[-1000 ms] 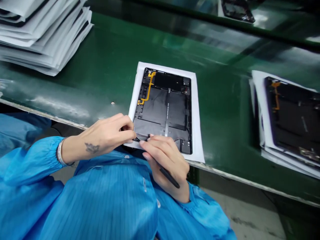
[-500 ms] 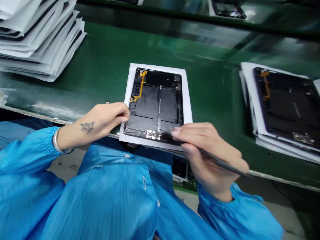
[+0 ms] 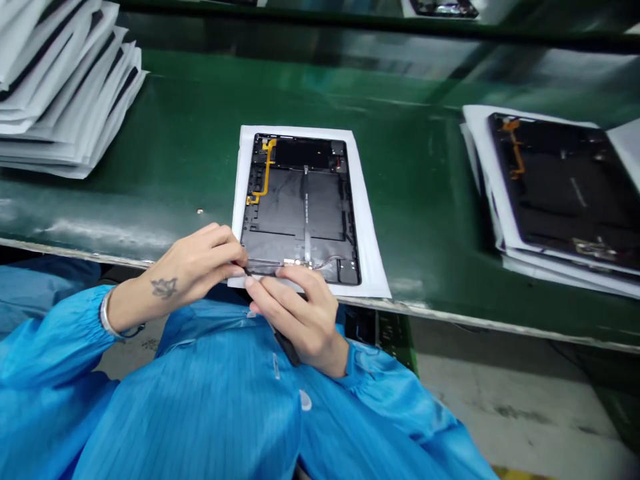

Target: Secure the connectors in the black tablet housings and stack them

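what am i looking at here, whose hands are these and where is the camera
There is no machine here. All of these pictures come from one camera worn on a person's head, looking forward and down, so you see what they see, including their own blue coat and two bare hands. On the green bench lies a dark tablet panel with an orange ribbon cable, resting on a white sheet. The right hand holds a black pen-shaped tool, its tip near the panel's lower edge, close to the left hand. Farther off are a stack of white sheets on the left and another dark panel lying on a pile of sheets on the right.
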Demonstrator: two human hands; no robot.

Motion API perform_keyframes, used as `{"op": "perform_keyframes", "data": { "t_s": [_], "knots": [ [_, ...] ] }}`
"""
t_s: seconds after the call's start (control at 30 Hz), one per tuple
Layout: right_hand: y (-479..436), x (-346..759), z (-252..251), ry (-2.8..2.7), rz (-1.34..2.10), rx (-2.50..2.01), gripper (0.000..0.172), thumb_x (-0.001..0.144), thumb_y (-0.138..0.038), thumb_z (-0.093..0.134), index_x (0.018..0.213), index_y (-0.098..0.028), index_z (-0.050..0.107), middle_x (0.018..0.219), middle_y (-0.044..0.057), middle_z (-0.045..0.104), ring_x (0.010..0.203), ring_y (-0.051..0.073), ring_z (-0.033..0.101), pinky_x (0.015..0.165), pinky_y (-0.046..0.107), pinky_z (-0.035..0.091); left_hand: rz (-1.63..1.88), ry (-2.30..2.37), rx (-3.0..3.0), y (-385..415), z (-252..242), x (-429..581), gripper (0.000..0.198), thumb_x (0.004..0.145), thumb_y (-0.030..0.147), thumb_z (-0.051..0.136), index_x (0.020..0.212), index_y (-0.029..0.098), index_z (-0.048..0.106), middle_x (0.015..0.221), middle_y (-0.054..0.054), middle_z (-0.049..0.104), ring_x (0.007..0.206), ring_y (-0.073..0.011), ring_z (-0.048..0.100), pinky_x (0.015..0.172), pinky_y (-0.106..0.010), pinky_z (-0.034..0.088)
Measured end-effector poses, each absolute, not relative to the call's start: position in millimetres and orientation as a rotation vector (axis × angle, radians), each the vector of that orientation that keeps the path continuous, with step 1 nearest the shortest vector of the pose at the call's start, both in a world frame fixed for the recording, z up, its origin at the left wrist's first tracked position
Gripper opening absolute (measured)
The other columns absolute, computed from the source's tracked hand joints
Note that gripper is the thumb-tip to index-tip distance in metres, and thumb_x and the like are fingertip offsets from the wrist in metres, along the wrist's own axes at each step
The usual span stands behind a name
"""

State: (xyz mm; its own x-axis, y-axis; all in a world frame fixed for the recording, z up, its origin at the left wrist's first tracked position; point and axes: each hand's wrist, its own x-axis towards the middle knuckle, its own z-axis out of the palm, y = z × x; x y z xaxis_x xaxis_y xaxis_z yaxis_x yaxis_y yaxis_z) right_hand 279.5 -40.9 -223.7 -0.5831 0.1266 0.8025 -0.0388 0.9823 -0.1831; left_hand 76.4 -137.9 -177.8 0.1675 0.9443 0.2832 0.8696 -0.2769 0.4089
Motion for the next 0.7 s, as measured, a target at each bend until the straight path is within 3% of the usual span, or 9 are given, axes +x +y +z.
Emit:
{"op": "perform_keyframes", "data": {
  "t_s": [0.33, 0.57, 0.7],
  "knots": [
    [-41, 287, -228, -2.098, 0.335, 0.024, 0.017, 0.1, -0.023, 0.06, 0.106, -0.012, 0.071, 0.084, 0.004, 0.076, 0.085, 0.019, 0.065, 0.087, 0.037, 0.059, 0.866, 1.863, 2.306, -126, -168, 83, 0.014, 0.103, 0.018, 0.051, 0.09, 0.017, 0.052, 0.081, 0.002, 0.058, 0.07, -0.0103, 0.054, 0.065, -0.021, 0.041],
    [-42, 297, -240, -2.069, 0.35, 0.012, 0.017, 0.099, -0.023, 0.061, 0.105, -0.011, 0.072, 0.084, 0.004, 0.075, 0.083, 0.017, 0.067, 0.09, 0.036, 0.059, 0.818, 1.874, 2.419, -111, -155, 84, 0.02, 0.105, 0.026, 0.049, 0.087, 0.018, 0.053, 0.078, 0.001, 0.06, 0.067, -0.0118, 0.055, 0.062, -0.024, 0.041],
    [-41, 297, -241, -2.048, 0.371, 0.016, 0.017, 0.099, -0.024, 0.06, 0.105, -0.012, 0.071, 0.084, 0.004, 0.075, 0.084, 0.017, 0.067, 0.087, 0.034, 0.061, 0.822, 1.879, 2.398, -111, -150, 82, 0.035, 0.108, 0.039, 0.038, 0.084, 0.018, 0.053, 0.075, 0.0, 0.059, 0.066, -0.0123, 0.054, 0.06, -0.025, 0.04]
  ]
}}
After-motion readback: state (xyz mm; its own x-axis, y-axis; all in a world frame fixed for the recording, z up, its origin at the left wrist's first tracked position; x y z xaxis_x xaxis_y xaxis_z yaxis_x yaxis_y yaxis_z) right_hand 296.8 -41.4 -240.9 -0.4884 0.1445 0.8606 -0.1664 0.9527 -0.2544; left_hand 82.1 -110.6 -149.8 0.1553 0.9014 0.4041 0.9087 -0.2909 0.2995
